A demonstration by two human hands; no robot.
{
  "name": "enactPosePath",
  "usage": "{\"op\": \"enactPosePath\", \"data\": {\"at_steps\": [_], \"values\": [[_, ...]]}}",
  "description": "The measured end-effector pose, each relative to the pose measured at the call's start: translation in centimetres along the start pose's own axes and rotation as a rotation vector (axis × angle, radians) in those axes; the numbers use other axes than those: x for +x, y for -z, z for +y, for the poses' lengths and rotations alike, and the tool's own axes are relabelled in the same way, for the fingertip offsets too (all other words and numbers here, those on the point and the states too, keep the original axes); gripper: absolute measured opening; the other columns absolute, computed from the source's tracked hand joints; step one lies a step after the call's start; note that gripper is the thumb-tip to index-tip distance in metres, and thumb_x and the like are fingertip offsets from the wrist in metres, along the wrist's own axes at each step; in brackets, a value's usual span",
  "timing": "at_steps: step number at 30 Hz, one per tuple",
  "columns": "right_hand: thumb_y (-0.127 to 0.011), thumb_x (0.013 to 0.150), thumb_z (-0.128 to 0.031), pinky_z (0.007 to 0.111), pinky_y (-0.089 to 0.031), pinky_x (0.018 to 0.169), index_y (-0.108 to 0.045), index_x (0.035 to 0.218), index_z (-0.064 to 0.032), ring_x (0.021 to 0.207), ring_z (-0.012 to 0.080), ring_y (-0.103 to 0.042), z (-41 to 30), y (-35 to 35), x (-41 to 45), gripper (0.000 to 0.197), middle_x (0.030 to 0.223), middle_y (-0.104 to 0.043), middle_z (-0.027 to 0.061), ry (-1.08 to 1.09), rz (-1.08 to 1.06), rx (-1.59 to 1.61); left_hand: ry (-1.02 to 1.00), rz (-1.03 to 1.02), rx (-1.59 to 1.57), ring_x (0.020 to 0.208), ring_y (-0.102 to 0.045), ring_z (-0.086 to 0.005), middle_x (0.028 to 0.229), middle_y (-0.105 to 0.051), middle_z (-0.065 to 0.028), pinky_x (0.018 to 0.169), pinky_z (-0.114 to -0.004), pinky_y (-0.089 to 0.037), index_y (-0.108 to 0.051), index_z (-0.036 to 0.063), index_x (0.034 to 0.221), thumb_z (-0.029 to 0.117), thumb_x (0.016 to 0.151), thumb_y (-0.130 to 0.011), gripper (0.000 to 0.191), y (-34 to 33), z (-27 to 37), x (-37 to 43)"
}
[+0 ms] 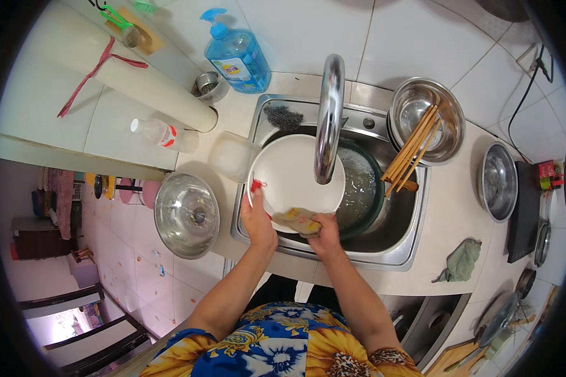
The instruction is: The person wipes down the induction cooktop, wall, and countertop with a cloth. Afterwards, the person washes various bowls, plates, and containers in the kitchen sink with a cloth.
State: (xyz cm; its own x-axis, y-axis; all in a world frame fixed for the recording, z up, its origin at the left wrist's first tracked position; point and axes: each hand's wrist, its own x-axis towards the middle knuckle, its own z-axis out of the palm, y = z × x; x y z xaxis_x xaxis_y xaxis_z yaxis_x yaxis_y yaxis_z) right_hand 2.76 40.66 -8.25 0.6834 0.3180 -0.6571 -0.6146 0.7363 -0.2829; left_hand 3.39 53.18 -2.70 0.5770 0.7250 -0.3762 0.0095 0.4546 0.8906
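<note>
My left hand [259,220] grips the left rim of a large white plate [295,176] with a red pattern at its edge, tilted over the steel sink [417,226]. In my right hand [328,233] is a worn, yellowish-brown cloth [299,221], pressed on the plate's lower edge. Beneath and to the right of the plate, a dark green basin [375,174] holds sudsy water. The chrome faucet [330,118] arches above the plate; whether water runs from it I cannot tell. A steel wool scourer [283,118] lies on the sink's back left corner.
Wooden chopsticks [412,148] lie across stacked steel bowls [455,118] at the sink's back right. A steel basin [187,242] stands left, near a clear plastic container [231,158], a bottle [158,133] and a blue pump bottle [240,61]. A green cloth [462,261] and another steel bowl [498,181] are at right.
</note>
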Motion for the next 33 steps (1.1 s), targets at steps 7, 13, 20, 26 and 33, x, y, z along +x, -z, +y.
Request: {"op": "enactPosePath", "data": {"at_steps": [7, 13, 20, 26, 33], "values": [[-0.047, 0.072, 0.006, 0.043, -0.049, 0.086, -0.050, 0.111, -0.0027, 0.094, 0.0278, -0.060, -5.9, 2.4, 1.3, 0.040, 0.102, -0.059, 0.0123, 0.013, -0.080, -0.331, 0.199, -0.519, 0.542, 0.079, -0.055, -0.0103, 0.091, -0.061, -0.0047, 0.072, -0.026, -0.046, -0.057, -0.0001, 0.110, 0.020, 0.089, -0.055, 0.029, -2.1, 6.8, 4.4], [-0.046, 0.074, 0.006, 0.042, -0.044, 0.094, -0.043, 0.125, -0.0086, 0.106, 0.0270, -0.055, -2.9, 0.2, -0.3, 0.053, 0.115, -0.055, 0.0113, 0.019, -0.242, 0.043, 0.036, -0.258, 0.533, 0.075, -0.051, -0.0083, 0.083, -0.059, -0.0010, 0.064, -0.025, -0.043, -0.061, -0.0006, 0.104, 0.022, 0.091, -0.053, 0.027, -1.5, 4.1, 5.1], [-0.059, 0.075, 0.006, 0.032, -0.039, 0.098, -0.035, 0.135, -0.0046, 0.114, 0.0244, -0.050, -8.6, 3.2, 1.6, 0.065, 0.123, -0.051, 0.0126, 0.155, -0.270, -0.920, -0.046, -0.006, 0.301, 0.081, -0.052, -0.0102, 0.090, -0.059, -0.0025, 0.075, -0.027, -0.044, -0.056, 0.0013, 0.109, 0.024, 0.093, -0.051, 0.028, 2.8, 0.6, 4.9], [-0.062, 0.071, 0.003, 0.036, -0.041, 0.097, -0.037, 0.132, -0.0064, 0.115, 0.0363, -0.048, -8.9, 4.1, 3.8, 0.066, 0.130, -0.043, 0.0212, 0.411, -0.001, -1.578, -0.245, -0.091, 0.482, 0.079, -0.052, -0.0096, 0.089, -0.058, -0.0023, 0.073, -0.025, -0.043, -0.058, 0.0005, 0.104, 0.022, 0.092, -0.052, 0.026, 3.1, 2.6, 6.1], [-0.060, 0.074, 0.003, 0.040, -0.041, 0.099, -0.044, 0.127, -0.0061, 0.117, 0.0369, -0.046, -7.8, 3.0, 3.1, 0.056, 0.141, -0.029, 0.0219, 0.336, -0.308, -1.929, 0.566, -0.258, 0.427, 0.082, -0.062, -0.0228, 0.099, -0.061, -0.0148, 0.073, -0.035, -0.052, -0.054, -0.0021, 0.110, 0.023, 0.090, -0.055, 0.032, 4.8, 0.6, 5.4]]}}
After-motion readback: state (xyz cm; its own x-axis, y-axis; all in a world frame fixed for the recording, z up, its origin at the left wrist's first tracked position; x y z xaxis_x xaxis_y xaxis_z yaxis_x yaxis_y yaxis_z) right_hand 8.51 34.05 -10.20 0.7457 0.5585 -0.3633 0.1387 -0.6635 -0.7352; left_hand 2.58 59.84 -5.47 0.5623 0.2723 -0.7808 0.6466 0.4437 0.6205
